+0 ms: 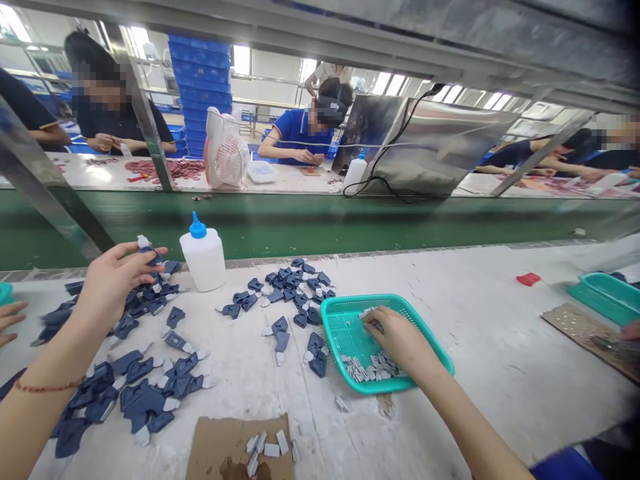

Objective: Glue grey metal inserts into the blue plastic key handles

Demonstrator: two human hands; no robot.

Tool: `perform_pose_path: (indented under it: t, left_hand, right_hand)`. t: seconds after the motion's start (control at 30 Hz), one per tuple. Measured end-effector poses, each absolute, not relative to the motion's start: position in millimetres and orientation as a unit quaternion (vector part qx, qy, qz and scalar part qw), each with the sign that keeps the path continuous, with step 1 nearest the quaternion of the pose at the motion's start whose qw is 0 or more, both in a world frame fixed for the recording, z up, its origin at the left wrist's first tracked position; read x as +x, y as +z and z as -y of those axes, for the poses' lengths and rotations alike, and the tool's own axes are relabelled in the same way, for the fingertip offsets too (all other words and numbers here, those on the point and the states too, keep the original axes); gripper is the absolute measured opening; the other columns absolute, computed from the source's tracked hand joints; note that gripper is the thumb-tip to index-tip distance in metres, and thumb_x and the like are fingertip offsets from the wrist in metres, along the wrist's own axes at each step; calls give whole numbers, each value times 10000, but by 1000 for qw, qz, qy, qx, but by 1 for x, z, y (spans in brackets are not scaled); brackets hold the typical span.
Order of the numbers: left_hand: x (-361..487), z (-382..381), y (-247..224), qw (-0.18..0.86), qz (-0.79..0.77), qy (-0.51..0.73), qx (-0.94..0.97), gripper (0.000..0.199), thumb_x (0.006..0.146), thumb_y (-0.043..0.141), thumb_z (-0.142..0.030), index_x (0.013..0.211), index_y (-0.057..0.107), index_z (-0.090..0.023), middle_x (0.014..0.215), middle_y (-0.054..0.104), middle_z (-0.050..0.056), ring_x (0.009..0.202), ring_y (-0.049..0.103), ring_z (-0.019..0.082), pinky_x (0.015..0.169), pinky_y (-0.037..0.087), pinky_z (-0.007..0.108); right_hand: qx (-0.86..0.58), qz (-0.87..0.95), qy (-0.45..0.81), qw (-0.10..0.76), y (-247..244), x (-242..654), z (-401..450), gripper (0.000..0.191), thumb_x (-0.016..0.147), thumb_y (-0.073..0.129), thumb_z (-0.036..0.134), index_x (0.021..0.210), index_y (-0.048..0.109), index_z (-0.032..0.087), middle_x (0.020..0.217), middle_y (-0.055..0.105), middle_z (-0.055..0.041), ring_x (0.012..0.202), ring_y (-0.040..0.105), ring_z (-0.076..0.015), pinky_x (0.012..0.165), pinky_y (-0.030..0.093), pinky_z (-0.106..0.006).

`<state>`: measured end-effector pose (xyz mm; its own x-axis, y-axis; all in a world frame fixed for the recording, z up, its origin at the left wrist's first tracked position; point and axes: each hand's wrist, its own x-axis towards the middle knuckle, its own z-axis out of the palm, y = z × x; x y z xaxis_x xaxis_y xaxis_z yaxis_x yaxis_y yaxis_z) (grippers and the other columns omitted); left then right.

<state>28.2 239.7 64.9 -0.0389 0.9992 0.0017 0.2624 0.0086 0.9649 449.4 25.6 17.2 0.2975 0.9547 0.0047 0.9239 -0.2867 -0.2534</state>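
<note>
My left hand [117, 273] is raised over a heap of dark blue plastic pieces [145, 400], pinching one dark blue piece with a pale tip [150, 252]. My right hand [395, 333] reaches into a green basket [435, 347], its fingers closed at a small pale grey piece [367, 312]. Many similar small grey pieces [375, 369] lie at the basket's near side. More blue pieces [290, 283], some with pale tips, are scattered left of the basket. A cardboard sheet [210, 447] at the front edge carries several grey pieces [273, 449] beside a wet brown patch.
A white bottle with blue nozzle [204, 260] stands behind the blue pieces. Another person's hand [10, 323] shows at the left edge. On the right are a red object [529, 279], a second green basket [605, 293] and another board [590, 337]. People work beyond the green belt [300, 227].
</note>
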Motion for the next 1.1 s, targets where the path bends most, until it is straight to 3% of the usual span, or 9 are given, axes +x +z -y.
perform_pose_path:
  t: [0.1,0.23,0.33,0.53,0.73,0.87,1.1]
  left_hand:
    - [28,-203,70,489,-543,433,528,374,733,739,-448,1015,610,-239,1104,758,53,835,706,226,555,540,259]
    - [31,-149,70,563,-564,373,475,472,576,842,-456,973,660,-279,1001,779,25,675,688,243,516,547,316]
    - [36,-112,59,606,-570,334,443,523,529,845,-492,988,684,-299,978,781,44,585,661,253,492,528,356]
    - [39,-66,35,674,-570,281,376,427,480,845,-560,852,735,-379,901,790,22,592,675,284,540,545,394]
    - [26,-53,1,732,-560,282,265,578,492,878,-510,995,706,-282,991,781,93,683,717,298,581,592,390]
    - [25,-47,-11,739,-560,287,242,640,460,909,-485,1016,690,-255,1020,776,106,727,734,308,582,598,372]
    - [33,-38,-1,745,-541,299,248,677,449,925,-494,1023,682,-230,1006,766,98,677,729,252,565,587,314]
  right_hand:
    - [-789,590,126,116,24,445,-24,209,853,497,267,819,689,196,921,713,-114,883,656,-277,769,512,-377]
    - [-771,581,229,127,31,435,-21,254,865,522,375,823,718,219,840,753,-62,751,688,-236,630,529,-315]
    - [-767,563,277,136,29,432,-22,235,825,574,368,773,739,210,803,772,-52,755,713,-236,651,546,-302]
    - [-789,531,262,164,24,437,-17,323,860,522,416,829,756,195,911,784,-74,823,724,-256,696,563,-323]
    - [-799,540,208,164,29,431,-7,315,860,525,383,1024,715,193,1030,757,-95,890,711,-251,735,571,-328]
    - [-797,559,186,135,23,425,-9,222,813,595,350,902,719,189,819,748,-86,742,695,-244,664,558,-334]
    - [-785,591,153,108,22,422,-15,200,823,534,285,816,720,213,860,741,-85,779,685,-252,716,539,-363]
